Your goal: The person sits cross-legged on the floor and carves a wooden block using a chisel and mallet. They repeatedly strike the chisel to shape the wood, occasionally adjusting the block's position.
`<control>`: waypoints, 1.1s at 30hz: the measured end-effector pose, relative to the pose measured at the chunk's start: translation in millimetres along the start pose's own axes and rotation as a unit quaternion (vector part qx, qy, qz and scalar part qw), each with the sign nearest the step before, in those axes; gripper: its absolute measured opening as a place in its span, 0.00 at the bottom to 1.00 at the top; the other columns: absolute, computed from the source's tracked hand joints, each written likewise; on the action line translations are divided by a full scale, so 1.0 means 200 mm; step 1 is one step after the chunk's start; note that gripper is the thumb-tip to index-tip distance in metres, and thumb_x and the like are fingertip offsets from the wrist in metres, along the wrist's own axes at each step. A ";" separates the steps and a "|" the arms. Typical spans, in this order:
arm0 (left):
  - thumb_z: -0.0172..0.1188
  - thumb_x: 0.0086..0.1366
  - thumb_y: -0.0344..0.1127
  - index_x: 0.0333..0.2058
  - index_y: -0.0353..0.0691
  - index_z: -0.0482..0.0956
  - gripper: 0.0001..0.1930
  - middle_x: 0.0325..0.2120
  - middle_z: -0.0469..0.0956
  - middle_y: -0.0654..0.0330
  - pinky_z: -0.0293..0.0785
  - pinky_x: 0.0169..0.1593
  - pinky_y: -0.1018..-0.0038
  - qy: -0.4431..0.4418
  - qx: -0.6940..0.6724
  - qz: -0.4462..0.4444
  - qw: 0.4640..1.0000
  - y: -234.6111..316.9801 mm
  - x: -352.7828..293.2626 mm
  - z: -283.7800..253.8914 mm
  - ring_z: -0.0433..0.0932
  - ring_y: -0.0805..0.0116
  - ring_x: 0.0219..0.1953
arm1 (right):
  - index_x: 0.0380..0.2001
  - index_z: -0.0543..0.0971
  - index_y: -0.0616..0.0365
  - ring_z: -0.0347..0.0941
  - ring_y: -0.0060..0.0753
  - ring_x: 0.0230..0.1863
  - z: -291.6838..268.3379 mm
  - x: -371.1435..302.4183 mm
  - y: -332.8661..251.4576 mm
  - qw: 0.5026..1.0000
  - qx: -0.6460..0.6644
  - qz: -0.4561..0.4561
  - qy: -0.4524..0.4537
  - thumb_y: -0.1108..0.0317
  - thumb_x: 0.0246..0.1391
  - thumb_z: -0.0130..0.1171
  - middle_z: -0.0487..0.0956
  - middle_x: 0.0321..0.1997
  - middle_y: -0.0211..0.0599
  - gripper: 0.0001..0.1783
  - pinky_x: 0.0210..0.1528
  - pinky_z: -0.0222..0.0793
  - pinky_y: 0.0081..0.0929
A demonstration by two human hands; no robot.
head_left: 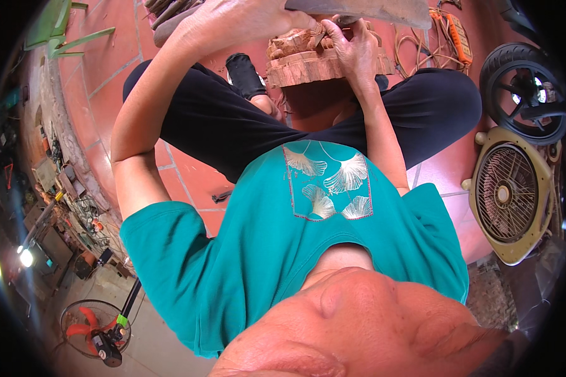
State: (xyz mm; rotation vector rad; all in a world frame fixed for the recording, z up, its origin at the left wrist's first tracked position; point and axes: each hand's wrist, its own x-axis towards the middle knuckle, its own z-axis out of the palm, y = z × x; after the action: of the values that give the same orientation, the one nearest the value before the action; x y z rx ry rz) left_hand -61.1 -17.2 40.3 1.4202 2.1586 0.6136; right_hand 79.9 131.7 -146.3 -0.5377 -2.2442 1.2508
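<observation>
A carved reddish-brown wood block (305, 68) with a rough, stepped edge sits in front of my crossed legs. Over it, my left hand (255, 24) reaches in from the left, its fingers bent inward close to my right hand. My right hand (356, 53) is closed by the block's top, thumb and fingers around a dark, rounded piece (344, 20) that is mostly hidden. A wide, flat, grey-brown bar (374, 9), wooden-looking, crosses just above both hands at the upper edge. Whether my left fingers grip this bar or a small piece below cannot be made out.
Dark sticklike tools (170, 17) lie beyond my left arm. An orange power strip (458, 39) with coiled cable is at far right. A wheel (525, 94) and a box fan (504, 193) stand at right, a green plastic chair (60, 34) far left, an orange-bladed fan (94, 330) near left.
</observation>
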 end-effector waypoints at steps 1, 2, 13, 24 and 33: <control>0.67 0.58 0.30 0.70 0.44 0.65 0.40 0.47 0.82 0.39 0.77 0.52 0.59 0.032 -0.006 0.034 0.999 0.00 0.00 0.00 0.83 0.44 0.47 | 0.39 0.82 0.60 0.85 0.36 0.31 0.00 0.00 0.00 1.000 0.003 0.016 -0.007 0.57 0.58 0.72 0.86 0.30 0.40 0.17 0.36 0.78 0.31; 0.67 0.57 0.29 0.70 0.43 0.65 0.40 0.47 0.82 0.39 0.77 0.52 0.59 0.063 -0.012 0.069 0.996 0.00 -0.01 0.00 0.83 0.44 0.47 | 0.39 0.82 0.61 0.86 0.34 0.33 -0.01 0.01 0.00 0.999 0.007 0.031 -0.013 0.58 0.59 0.71 0.87 0.32 0.40 0.17 0.38 0.78 0.31; 0.67 0.59 0.30 0.69 0.41 0.66 0.38 0.44 0.82 0.38 0.77 0.51 0.59 0.035 0.005 -0.002 0.999 0.02 -0.01 -0.03 0.83 0.43 0.47 | 0.40 0.84 0.61 0.87 0.35 0.35 0.00 0.06 0.01 0.998 -0.041 0.030 -0.030 0.52 0.58 0.71 0.88 0.32 0.41 0.21 0.39 0.79 0.31; 0.67 0.59 0.32 0.68 0.42 0.69 0.36 0.51 0.80 0.39 0.75 0.58 0.60 0.114 0.062 0.027 0.991 -0.03 -0.04 -0.04 0.81 0.46 0.54 | 0.41 0.83 0.58 0.84 0.37 0.31 -0.02 0.03 0.04 0.999 0.030 0.039 -0.006 0.56 0.60 0.69 0.85 0.27 0.39 0.17 0.36 0.77 0.34; 0.69 0.61 0.29 0.67 0.31 0.68 0.36 0.56 0.80 0.54 0.71 0.62 0.70 0.316 -0.187 -0.011 0.930 -0.29 -0.15 -0.26 0.77 0.65 0.58 | 0.44 0.80 0.63 0.80 0.23 0.39 -0.05 0.02 0.09 0.981 0.159 0.107 -0.023 0.64 0.65 0.65 0.83 0.38 0.33 0.13 0.44 0.77 0.27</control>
State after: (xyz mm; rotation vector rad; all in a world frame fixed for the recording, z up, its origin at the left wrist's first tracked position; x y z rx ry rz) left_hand -123.9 -70.8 51.2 1.0744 2.3220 1.5536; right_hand 85.0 149.0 -156.3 -0.6423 -2.0041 1.7089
